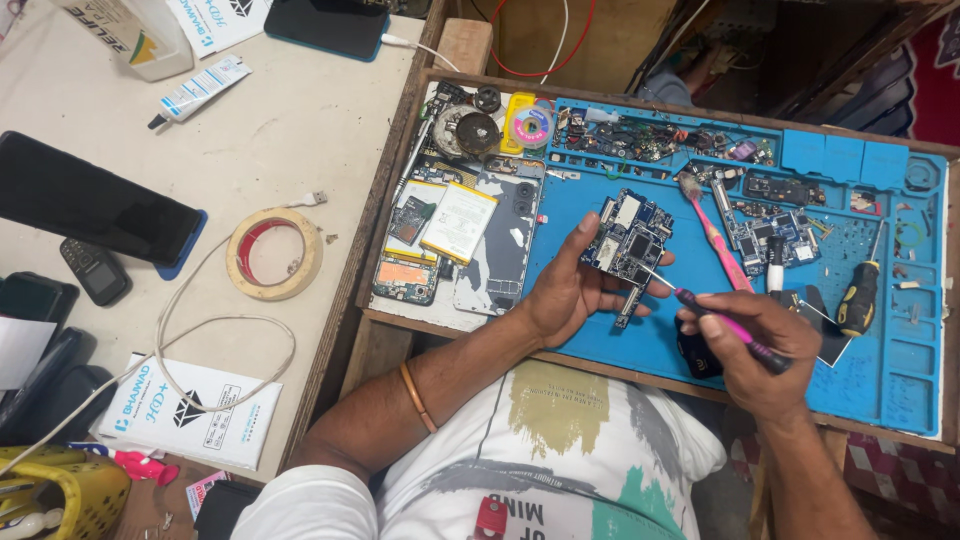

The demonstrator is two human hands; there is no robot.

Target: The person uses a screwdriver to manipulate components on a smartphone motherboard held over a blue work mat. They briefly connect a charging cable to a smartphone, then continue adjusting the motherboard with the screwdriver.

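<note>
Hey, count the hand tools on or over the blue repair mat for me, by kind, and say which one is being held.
Precision screwdriver with purple handle, held in the right hand, tip at the circuit board in the left hand: 1
Pink toothbrush: 1
Black and yellow screwdriver: 1
Total: 3

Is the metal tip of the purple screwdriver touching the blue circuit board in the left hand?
Touching. In the head view, the purple screwdriver in the right hand runs its thin tip onto the lower edge of the circuit board, which the left hand holds; no gap shows.
</note>
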